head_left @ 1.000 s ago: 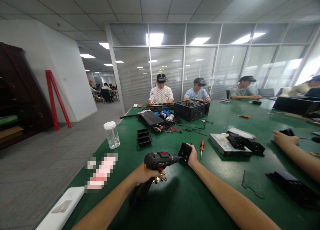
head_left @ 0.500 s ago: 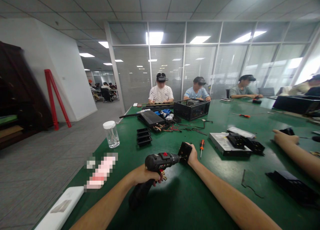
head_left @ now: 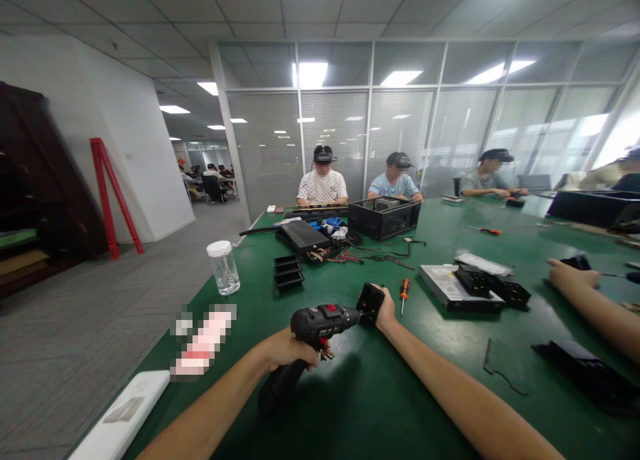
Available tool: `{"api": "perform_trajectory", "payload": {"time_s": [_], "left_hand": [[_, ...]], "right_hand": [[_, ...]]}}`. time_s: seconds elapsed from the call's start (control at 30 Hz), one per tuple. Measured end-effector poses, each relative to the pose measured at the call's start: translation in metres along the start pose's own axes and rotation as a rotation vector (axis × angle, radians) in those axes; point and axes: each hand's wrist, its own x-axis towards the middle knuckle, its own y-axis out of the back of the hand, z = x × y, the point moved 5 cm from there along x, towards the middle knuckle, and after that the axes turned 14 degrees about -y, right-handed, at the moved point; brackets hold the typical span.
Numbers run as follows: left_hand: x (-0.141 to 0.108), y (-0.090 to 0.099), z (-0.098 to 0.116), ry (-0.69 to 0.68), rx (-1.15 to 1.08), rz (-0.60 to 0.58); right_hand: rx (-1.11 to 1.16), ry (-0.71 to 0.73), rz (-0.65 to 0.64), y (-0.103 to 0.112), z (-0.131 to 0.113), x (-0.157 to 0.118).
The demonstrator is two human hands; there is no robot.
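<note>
My left hand (head_left: 295,349) is wrapped round the handle of a black cordless drill (head_left: 320,321) with a red switch on top. The drill points right, and its tip meets the face of a small black rectangular part (head_left: 371,301). My right hand (head_left: 386,310) grips that part from its right side and holds it tilted over the table; most of the fingers are hidden behind it. Just right of my right hand lies an orange and black screwdriver (head_left: 405,293). Whether the bit sits in a screw is too small to tell.
On the green table (head_left: 350,407) are a lidded clear jar (head_left: 224,268), black trays (head_left: 289,273), a silver drive (head_left: 440,288), a black bracket (head_left: 583,373) and a white box (head_left: 123,417). A black computer case (head_left: 384,218) stands farther back. A co-worker's hand (head_left: 573,273) is at the right.
The drill and the black part stay almost in place. The fingers of my left hand have shifted slightly around the trigger.
</note>
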Motion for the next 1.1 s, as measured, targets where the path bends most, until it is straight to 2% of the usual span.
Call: {"api": "perform_trajectory", "payload": {"time_s": [0.27, 0.53, 0.83, 1.1], "left_hand": [[-0.001, -0.002, 0.007, 0.033, 0.02, 0.012], [0.001, 0.002, 0.001, 0.012, 0.001, -0.006], [0.004, 0.01, -0.006, -0.009, -0.025, 0.005], [0.003, 0.007, -0.005, -0.015, -0.028, -0.005]], "right_hand": [[-0.006, 0.009, 0.027, 0.0, -0.001, -0.002], [0.002, -0.028, 0.005, -0.002, 0.0, -0.003], [-0.006, -0.016, 0.037, -0.003, -0.002, -0.006], [-0.011, -0.001, 0.055, -0.002, -0.002, -0.006]]}}
